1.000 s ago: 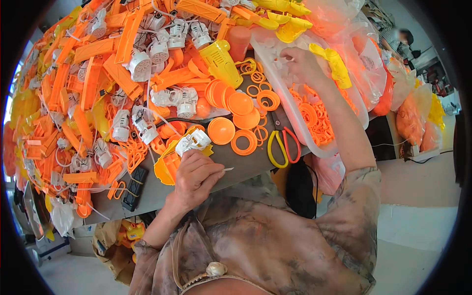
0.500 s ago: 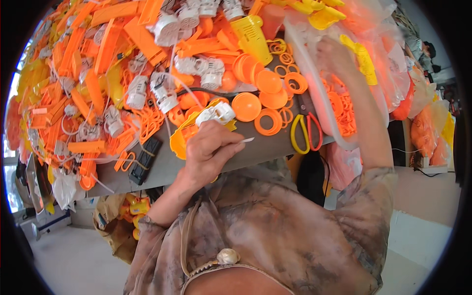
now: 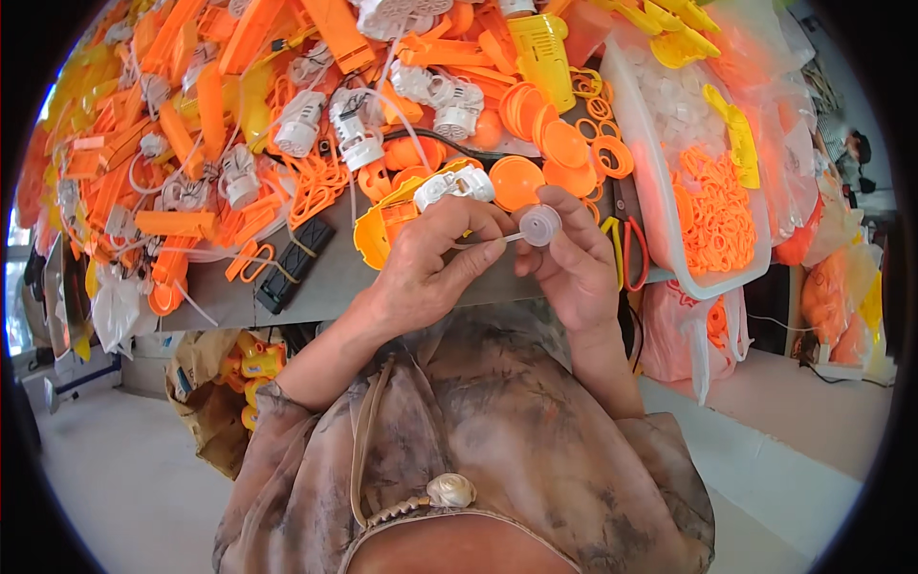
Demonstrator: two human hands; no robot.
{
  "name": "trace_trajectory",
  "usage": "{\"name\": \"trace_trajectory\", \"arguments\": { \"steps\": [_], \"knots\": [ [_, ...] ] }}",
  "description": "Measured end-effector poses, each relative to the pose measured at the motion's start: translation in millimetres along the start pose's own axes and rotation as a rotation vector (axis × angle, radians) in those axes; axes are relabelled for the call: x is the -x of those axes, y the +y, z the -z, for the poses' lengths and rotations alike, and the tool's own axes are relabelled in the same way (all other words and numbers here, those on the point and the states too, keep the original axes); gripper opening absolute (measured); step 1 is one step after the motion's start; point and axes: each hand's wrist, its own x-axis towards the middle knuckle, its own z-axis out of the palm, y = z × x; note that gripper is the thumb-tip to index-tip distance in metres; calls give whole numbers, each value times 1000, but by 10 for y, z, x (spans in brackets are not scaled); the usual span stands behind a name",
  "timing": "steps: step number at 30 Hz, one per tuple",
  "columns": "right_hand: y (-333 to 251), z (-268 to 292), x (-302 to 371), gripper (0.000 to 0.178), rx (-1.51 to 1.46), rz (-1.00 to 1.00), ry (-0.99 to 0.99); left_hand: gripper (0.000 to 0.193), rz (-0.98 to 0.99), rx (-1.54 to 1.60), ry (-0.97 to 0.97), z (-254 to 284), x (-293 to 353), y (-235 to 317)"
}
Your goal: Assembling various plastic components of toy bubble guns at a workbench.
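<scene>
My left hand (image 3: pixel 426 263) pinches a thin white tube (image 3: pixel 513 237) near its end. My right hand (image 3: pixel 581 273) holds a small clear round plastic cap (image 3: pixel 539 225) between thumb and fingers. The tube's tip meets the near side of the cap; whether it is seated inside, I cannot tell. Just beyond my left hand, a white plastic mechanism (image 3: pixel 457 186) lies in a yellow-orange shell (image 3: pixel 371 234), partly hidden by my fingers. Orange round caps (image 3: pixel 516 182) lie on the table behind my right hand.
A translucent bin (image 3: pixel 706 289) at right holds orange loops (image 3: pixel 717 225) and clear small pieces (image 3: pixel 660 86). Scissors (image 3: pixel 635 251) lie beside it. A heap of orange parts (image 3: pixel 177 225) and white mechanisms (image 3: pixel 298 124) covers the left and back. A black bar-shaped object (image 3: pixel 295 266) lies near the front edge.
My right hand has come out of the bin and moved left and nearer, now with the clear cap in it. My left hand still pinches the tube; the cap is now at its tip.
</scene>
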Motion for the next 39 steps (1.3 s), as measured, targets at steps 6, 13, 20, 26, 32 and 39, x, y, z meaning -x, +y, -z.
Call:
{"name": "trace_trajectory", "arguments": {
  "steps": [6, 13, 20, 26, 32, 39],
  "knots": [
    [72, 15, -102, 47, -5, -48, -104, 9, 7, -35, 64, 28, 32, -6],
    [111, -37, -110, 48, 83, -10, -103, 9, 27, -44, 65, 55, 42, -1],
    [86, -49, -117, 49, 136, 3, -86, 10, 22, -52, 59, 54, 41, -24],
    [85, -95, -108, 46, 263, 72, -98, 9, 12, -27, 72, 32, 39, -29],
    [85, -160, -54, 38, 495, 201, -70, 7, -23, -38, 76, 10, 55, -7],
    [5, -236, -37, 41, 816, 427, -137, 4, -16, 70, 59, 22, 108, -121]
  ]
}}
